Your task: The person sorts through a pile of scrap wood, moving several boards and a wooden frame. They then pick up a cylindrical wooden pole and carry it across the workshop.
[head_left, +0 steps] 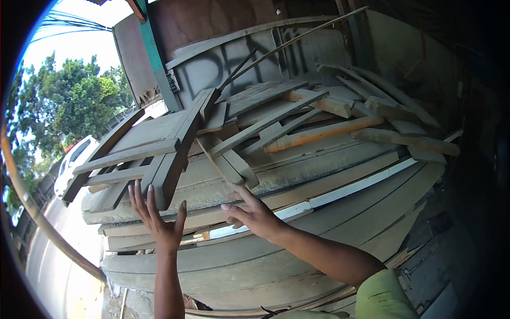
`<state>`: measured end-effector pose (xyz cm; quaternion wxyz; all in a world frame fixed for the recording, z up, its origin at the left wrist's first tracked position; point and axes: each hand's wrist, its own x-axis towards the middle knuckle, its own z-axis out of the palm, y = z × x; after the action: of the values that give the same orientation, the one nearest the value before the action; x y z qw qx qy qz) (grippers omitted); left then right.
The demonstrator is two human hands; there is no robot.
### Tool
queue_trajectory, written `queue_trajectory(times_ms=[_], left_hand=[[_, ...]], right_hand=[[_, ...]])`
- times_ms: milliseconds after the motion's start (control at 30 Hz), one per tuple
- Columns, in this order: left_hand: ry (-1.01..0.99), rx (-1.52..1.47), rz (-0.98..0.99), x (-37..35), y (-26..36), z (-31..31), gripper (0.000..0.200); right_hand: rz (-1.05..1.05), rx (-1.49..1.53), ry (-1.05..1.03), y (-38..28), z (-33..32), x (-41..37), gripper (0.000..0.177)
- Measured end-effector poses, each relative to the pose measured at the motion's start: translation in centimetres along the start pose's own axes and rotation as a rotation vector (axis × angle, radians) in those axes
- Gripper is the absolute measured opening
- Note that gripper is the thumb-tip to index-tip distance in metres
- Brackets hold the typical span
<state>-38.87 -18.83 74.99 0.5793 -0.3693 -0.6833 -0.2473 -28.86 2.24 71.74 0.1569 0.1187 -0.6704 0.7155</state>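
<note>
My left hand (161,226) is raised with its fingers spread, holding nothing. Its fingertips overlap the lower end of a thick dusty wooden beam (169,178), which belongs to a joined frame with crosspieces (127,156). My right hand (248,213) is loosely bent, fingers apart and pointing left, with nothing visible in it. One of its fingertips is right at the lower end of a short grey board (226,166). Beneath both hands lies a stack of long dusty planks (212,207), one with a white edge (361,185).
Loose boards lie heaped across the stack, among them an orange-brown piece (324,133). A long thin stick (303,40) slants up to the right. Behind stands a spray-painted panel (228,66) beside a green post (154,58). At left are a road (50,260) and a white car (77,159).
</note>
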Motion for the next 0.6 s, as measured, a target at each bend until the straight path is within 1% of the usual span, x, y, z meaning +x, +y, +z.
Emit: queue_trajectory(times_ms=[33, 67, 100, 133, 167, 200, 233, 267, 333, 367, 400, 433, 467, 500, 533, 567, 600], left_hand=[[0.011, 0.077, 0.012, -0.1, -0.4, 0.5, 0.076], [0.025, 0.155, 0.024, 0.0, -0.5, 0.9, 0.077], [0.006, 0.203, 0.016, 0.2, -0.2, 0.9, 0.074], [0.008, 0.205, 0.019, 0.3, -0.3, 0.9, 0.074], [-0.006, 0.253, 0.039, 0.2, -0.6, 1.0, 0.068], [-0.024, 0.301, 0.06, 0.0, -0.7, 1.2, 0.063], [-0.01, 0.307, 0.078, -0.1, -0.6, 1.3, 0.062], [-0.022, 0.312, 0.08, -0.1, -0.4, 1.3, 0.062], [-0.055, 0.316, 0.093, 0.0, 0.1, 1.1, 0.058], [-0.066, 0.323, 0.089, -0.2, 0.3, 1.3, 0.058], [-0.067, 0.291, 0.092, -0.7, 0.4, 1.6, 0.06], [-0.068, 0.263, 0.097, -1.0, 0.3, 2.0, 0.061], [-0.071, 0.267, 0.085, -1.2, 0.4, 2.1, 0.057], [-0.112, 0.207, 0.058, -1.4, 0.5, 1.8, 0.056], [-0.118, 0.224, 0.043, -1.8, -0.2, 1.9, 0.058], [-0.112, 0.206, 0.007, -1.5, 0.4, 1.7, 0.044], [-0.099, 0.192, -0.006, -1.5, 0.5, 1.7, 0.046]], right_hand=[[0.06, 0.031, 0.048, 0.2, -1.7, -1.1, 0.069], [0.06, 0.034, 0.046, 0.7, -3.4, -2.1, 0.069], [0.107, 0.086, 0.109, 1.3, -5.1, -3.1, 0.065], [0.153, 0.138, 0.171, 1.9, -6.6, -3.8, 0.06], [0.151, 0.14, 0.169, 2.5, -7.8, -4.4, 0.06], [0.196, 0.169, 0.202, 3.3, -8.8, -5.1, 0.055], [0.244, 0.201, 0.235, 3.8, -9.6, -5.4, 0.05], [0.252, 0.211, 0.233, 4.7, -10.2, -5.5, 0.05], [0.317, 0.226, 0.255, 5.8, -10.7, -5.7, 0.055], [0.335, 0.239, 0.253, 6.1, -10.9, -5.7, 0.045], [0.347, 0.245, 0.246, 6.2, -11.0, -5.9, 0.045], [0.342, 0.258, 0.251, 6.3, -11.1, -5.9, 0.049], [0.337, 0.272, 0.242, 6.3, -10.9, -5.7, 0.053], [0.332, 0.262, 0.225, 6.6, -11.0, -5.5, 0.054], [0.34, 0.264, 0.217, 6.3, -10.9, -5.3, 0.052], [0.345, 0.264, 0.204, 6.2, -10.6, -4.9, 0.051], [0.351, 0.264, 0.208, 6.2, -10.5, -4.9, 0.05]])
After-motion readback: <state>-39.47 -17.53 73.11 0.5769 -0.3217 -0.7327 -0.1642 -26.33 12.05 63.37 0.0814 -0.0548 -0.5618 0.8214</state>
